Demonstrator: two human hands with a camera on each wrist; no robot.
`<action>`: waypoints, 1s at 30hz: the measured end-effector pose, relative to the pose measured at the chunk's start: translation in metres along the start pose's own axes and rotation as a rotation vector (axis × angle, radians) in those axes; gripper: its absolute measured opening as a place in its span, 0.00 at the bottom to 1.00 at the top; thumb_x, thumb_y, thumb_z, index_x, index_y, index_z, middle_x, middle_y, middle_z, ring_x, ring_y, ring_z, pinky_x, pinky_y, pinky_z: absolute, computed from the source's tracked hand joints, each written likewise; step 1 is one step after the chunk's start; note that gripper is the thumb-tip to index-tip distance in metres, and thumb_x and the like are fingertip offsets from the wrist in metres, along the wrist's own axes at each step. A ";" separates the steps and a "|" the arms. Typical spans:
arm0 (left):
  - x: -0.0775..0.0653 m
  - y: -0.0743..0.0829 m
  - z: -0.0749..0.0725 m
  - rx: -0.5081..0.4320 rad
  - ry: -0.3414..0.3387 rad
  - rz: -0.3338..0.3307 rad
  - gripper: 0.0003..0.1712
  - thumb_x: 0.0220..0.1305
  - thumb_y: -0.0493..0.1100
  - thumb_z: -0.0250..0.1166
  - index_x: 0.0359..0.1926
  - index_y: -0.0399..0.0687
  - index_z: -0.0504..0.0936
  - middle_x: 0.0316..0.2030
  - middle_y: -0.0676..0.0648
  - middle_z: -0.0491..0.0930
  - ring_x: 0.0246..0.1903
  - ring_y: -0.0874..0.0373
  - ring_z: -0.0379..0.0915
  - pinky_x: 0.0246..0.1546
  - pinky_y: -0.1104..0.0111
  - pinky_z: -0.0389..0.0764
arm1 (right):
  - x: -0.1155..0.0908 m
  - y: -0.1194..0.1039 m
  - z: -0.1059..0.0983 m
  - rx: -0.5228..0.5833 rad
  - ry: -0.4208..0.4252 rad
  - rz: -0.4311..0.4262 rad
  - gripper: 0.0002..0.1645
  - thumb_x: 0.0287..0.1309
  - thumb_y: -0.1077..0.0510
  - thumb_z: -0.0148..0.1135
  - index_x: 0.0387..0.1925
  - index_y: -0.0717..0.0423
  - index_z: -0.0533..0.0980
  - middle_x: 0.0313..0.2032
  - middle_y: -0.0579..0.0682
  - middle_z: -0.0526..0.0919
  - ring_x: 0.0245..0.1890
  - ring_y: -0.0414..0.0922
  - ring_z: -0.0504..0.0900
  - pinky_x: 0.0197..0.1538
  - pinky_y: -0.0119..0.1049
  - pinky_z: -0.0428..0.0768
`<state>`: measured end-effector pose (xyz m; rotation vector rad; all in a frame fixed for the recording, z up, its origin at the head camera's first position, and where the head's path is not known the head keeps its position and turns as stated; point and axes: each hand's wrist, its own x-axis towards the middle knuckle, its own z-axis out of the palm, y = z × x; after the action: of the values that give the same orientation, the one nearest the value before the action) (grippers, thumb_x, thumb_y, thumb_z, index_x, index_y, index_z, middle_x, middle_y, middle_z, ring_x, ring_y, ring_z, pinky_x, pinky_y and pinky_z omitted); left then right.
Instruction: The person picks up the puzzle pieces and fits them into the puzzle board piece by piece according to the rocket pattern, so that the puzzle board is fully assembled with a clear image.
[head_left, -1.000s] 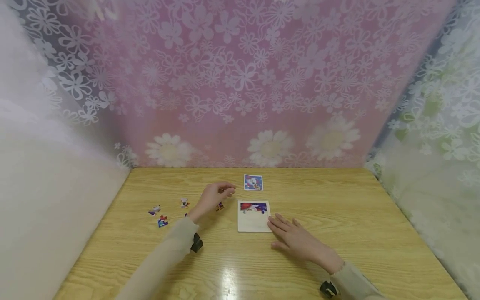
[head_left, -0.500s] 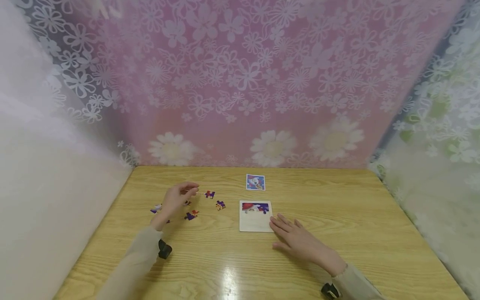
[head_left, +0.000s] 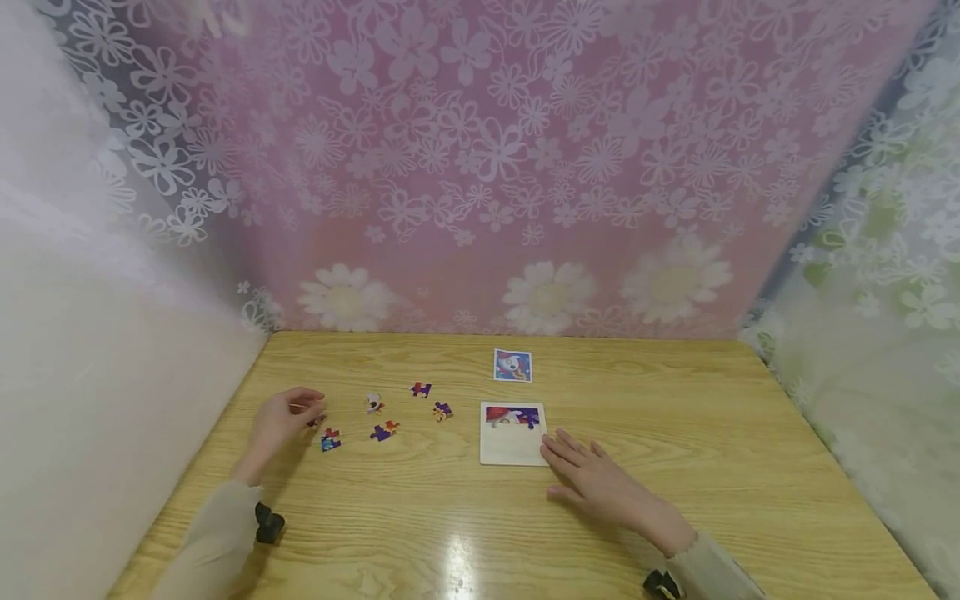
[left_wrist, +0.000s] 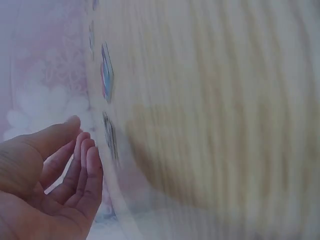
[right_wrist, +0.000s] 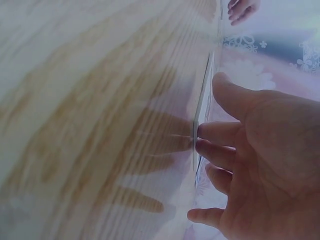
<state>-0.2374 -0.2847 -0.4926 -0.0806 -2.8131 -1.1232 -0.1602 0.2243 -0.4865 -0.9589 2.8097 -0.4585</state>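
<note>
My left hand (head_left: 279, 418) hovers at the far left of the scattered pieces, fingers loosely bent with nothing between them. Below its fingertips lies a jigsaw piece (left_wrist: 110, 136), partly hidden by the hand in the head view. Close by sits a red and blue jigsaw piece (head_left: 330, 440). My right hand (head_left: 600, 479) lies with straight fingers, their tips at the right edge of a white puzzle board (head_left: 512, 448). Along the board's top, a strip of joined pieces (head_left: 513, 416) shows red, white and purple.
Other loose pieces lie left of the board: a white one (head_left: 374, 403), a red and purple one (head_left: 421, 390), a purple and yellow one (head_left: 442, 411) and an orange and purple one (head_left: 384, 431). A small picture card (head_left: 513, 366) lies behind the board on the wooden table (head_left: 675, 400).
My left hand has moved left across the table, from beside the board to the leftmost piece, uncovering pieces it had hidden. My right hand has stayed at the board's edge.
</note>
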 end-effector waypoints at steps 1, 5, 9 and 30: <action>-0.001 -0.003 -0.002 0.011 -0.002 -0.013 0.17 0.70 0.44 0.68 0.53 0.36 0.84 0.45 0.36 0.86 0.44 0.41 0.83 0.42 0.52 0.84 | 0.000 0.000 0.000 -0.002 0.000 0.000 0.38 0.75 0.45 0.54 0.75 0.62 0.62 0.75 0.59 0.61 0.76 0.61 0.55 0.68 0.74 0.57; -0.003 -0.010 -0.007 0.045 -0.015 -0.043 0.21 0.66 0.47 0.71 0.51 0.34 0.84 0.43 0.36 0.86 0.41 0.43 0.83 0.37 0.56 0.83 | -0.001 0.000 0.000 0.000 -0.001 0.002 0.38 0.75 0.45 0.53 0.75 0.62 0.62 0.75 0.59 0.61 0.76 0.61 0.54 0.68 0.74 0.57; -0.005 -0.012 -0.010 0.093 -0.035 -0.056 0.20 0.65 0.47 0.72 0.47 0.33 0.84 0.39 0.38 0.86 0.38 0.45 0.83 0.37 0.56 0.82 | -0.001 0.000 -0.001 0.005 0.002 -0.002 0.38 0.75 0.45 0.53 0.75 0.63 0.62 0.75 0.59 0.62 0.76 0.62 0.55 0.67 0.74 0.57; 0.004 -0.007 -0.009 0.147 -0.056 -0.014 0.09 0.66 0.40 0.70 0.44 0.38 0.87 0.39 0.38 0.87 0.40 0.40 0.84 0.40 0.49 0.81 | 0.000 0.002 0.000 0.022 0.003 0.001 0.38 0.75 0.44 0.53 0.75 0.63 0.62 0.75 0.59 0.61 0.76 0.62 0.54 0.68 0.74 0.56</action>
<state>-0.2409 -0.2962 -0.4906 -0.0816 -2.9395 -0.9273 -0.1608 0.2256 -0.4874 -0.9526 2.8017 -0.4897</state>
